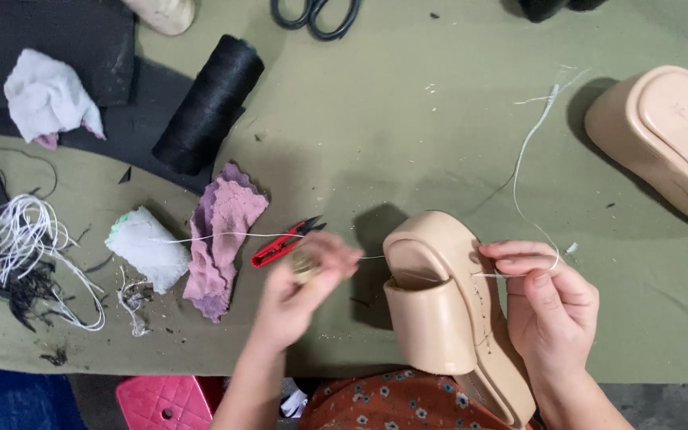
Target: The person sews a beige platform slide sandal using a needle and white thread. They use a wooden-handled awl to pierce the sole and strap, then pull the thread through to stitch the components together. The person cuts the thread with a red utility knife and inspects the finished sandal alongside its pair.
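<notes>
Right hand (549, 299) pinching white thread (519, 171) against beige sandal (439, 310), between hands at tabletop (408, 143) edge. Left hand (300, 291) blurred, clenched on small brassy object, thread running from it. Red snips (284, 243) just beyond left hand.

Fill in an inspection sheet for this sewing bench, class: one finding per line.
Surface: olive cloth-covered table, with thread scraps.
Job's things: beige platform sandal at the near edge; white thread runs from it.
Clutter: black thread spool, red snips, purple rag, white rag, scissors, second beige sole.
Grippers: left hand blurred, pinching a small object; right hand pinches the thread at the sandal.
Cables: nothing seen; only a white cord tangle.
Surroundings: pink quilted item below the table.
</notes>
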